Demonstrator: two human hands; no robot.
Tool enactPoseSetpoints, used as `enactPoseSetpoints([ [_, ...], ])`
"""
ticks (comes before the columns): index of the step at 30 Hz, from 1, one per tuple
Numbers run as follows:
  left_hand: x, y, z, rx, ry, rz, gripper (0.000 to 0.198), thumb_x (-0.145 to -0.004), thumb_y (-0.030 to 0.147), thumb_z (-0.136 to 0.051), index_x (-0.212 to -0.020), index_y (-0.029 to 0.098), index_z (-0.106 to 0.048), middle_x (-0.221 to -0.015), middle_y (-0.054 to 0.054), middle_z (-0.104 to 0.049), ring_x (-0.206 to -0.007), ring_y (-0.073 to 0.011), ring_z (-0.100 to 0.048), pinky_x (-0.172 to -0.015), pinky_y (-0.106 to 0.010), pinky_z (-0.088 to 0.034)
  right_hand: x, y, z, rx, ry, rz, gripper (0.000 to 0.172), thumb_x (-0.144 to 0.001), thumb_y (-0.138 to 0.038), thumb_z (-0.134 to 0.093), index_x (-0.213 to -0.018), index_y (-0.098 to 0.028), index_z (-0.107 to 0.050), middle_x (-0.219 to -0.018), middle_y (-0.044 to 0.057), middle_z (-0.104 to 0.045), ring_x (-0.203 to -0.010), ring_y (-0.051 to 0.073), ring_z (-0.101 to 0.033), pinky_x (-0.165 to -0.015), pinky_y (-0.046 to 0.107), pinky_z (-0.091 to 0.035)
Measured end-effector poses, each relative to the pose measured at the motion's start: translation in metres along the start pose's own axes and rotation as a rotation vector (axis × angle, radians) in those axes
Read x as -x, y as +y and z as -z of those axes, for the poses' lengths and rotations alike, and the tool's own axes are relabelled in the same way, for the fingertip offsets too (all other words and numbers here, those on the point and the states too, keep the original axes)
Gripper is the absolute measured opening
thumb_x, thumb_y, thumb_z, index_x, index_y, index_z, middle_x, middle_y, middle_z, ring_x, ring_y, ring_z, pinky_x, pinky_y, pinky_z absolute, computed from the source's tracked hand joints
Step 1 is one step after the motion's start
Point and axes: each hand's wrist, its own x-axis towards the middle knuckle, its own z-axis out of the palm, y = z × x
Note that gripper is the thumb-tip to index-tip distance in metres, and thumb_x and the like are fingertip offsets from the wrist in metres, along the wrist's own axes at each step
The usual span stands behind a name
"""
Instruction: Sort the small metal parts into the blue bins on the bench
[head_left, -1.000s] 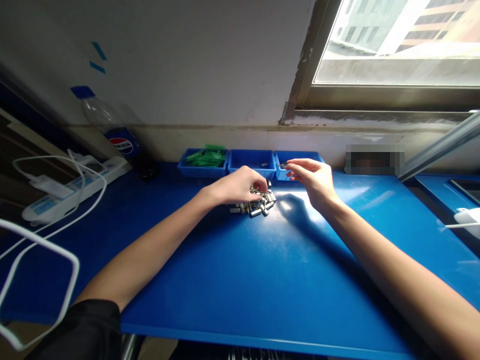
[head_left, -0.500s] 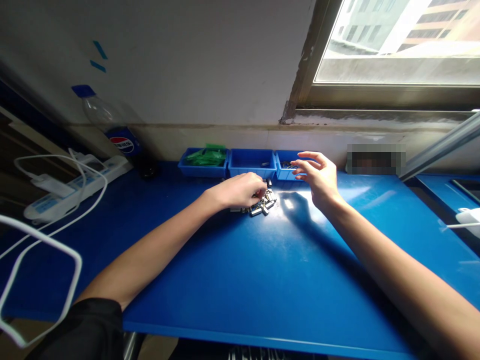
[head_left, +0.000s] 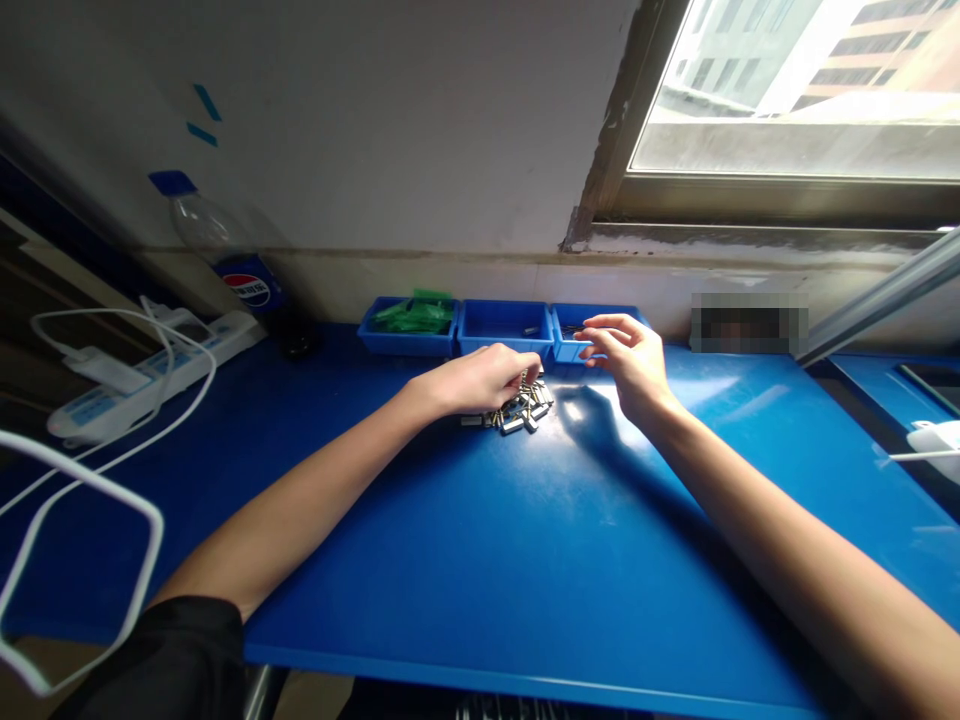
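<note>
A pile of several small metal parts (head_left: pixel 519 410) lies on the blue table (head_left: pixel 525 560) in front of three blue bins. My left hand (head_left: pixel 480 378) rests on the pile with its fingers curled, pinching one small part at its fingertips. My right hand (head_left: pixel 628 355) hovers at the front edge of the right bin (head_left: pixel 571 343), fingers loosely bent and apart, with nothing visible in them. The right bin holds a few small parts. The middle bin (head_left: pixel 504 325) holds one or two parts.
The left bin (head_left: pixel 409 322) holds green pieces. A plastic bottle (head_left: pixel 225 255) stands against the wall. A white power strip (head_left: pixel 135 375) with cables lies at the left. A white device (head_left: pixel 934 437) sits at the far right, under a window.
My right hand carried a small part over the right bin, opened, and now has drawn back a little toward the pile. My left hand has lifted a part from the pile.
</note>
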Motion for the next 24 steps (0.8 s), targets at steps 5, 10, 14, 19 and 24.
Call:
enactPoseSetpoints([
  [5, -0.0002, 0.0006, -0.0013, -0.01, -0.023, -0.017, 0.025, -0.081, 0.002, -0.061, -0.1, 0.016, -0.07, -0.083, -0.003, -0.069, -0.072, -0.0142, -0.06, -0.064, -0.023, -0.04, -0.0011, 0.003, -0.0003, -0.006, -0.01, 0.012, 0.025, -0.07, -0.033, -0.082, -0.089, -0.021, -0.071, -0.085, 0.003, -0.077, -0.061, 0.013, -0.064, -0.059, 0.028, -0.052],
  [10, -0.0011, 0.0027, -0.0024, -0.051, 0.0, -0.023, 0.026, -0.076, 0.0, -0.06, -0.094, 0.015, -0.069, -0.085, -0.003, -0.067, -0.074, -0.0144, -0.058, -0.064, -0.024, -0.038, -0.0009, 0.0036, -0.001, -0.004, -0.027, 0.015, 0.022, -0.073, -0.031, -0.08, -0.09, -0.021, -0.071, -0.084, 0.004, -0.076, -0.061, 0.013, -0.063, -0.059, 0.028, -0.052],
  [14, -0.0026, 0.0023, -0.0044, -0.071, 0.016, -0.021, 0.026, -0.074, -0.002, -0.058, -0.091, 0.015, -0.068, -0.084, -0.003, -0.065, -0.073, -0.0145, -0.057, -0.063, -0.024, -0.038, -0.0004, 0.0025, -0.002, -0.008, -0.035, 0.011, 0.02, -0.072, -0.029, -0.079, -0.089, -0.021, -0.072, -0.082, 0.003, -0.076, -0.059, 0.012, -0.061, -0.058, 0.028, -0.052],
  [19, -0.0026, 0.0029, -0.0052, -0.11, 0.032, -0.011, 0.024, -0.077, 0.003, -0.061, -0.094, 0.016, -0.07, -0.091, -0.006, -0.068, -0.077, -0.0166, -0.061, -0.067, -0.025, -0.042, -0.0012, 0.0042, -0.0015, 0.006, -0.046, 0.017, 0.021, -0.072, -0.03, -0.079, -0.09, -0.022, -0.071, -0.082, 0.003, -0.076, -0.059, 0.012, -0.061, -0.058, 0.028, -0.053],
  [24, -0.0023, 0.0049, -0.0056, -0.133, 0.016, 0.031, 0.019, -0.08, 0.005, -0.061, -0.093, 0.017, -0.07, -0.088, -0.006, -0.07, -0.076, -0.0171, -0.063, -0.065, -0.025, -0.041, -0.0013, 0.0061, -0.0007, 0.015, -0.055, 0.029, 0.019, -0.074, -0.029, -0.077, -0.09, -0.022, -0.071, -0.081, 0.002, -0.074, -0.058, 0.013, -0.06, -0.059, 0.029, -0.053],
])
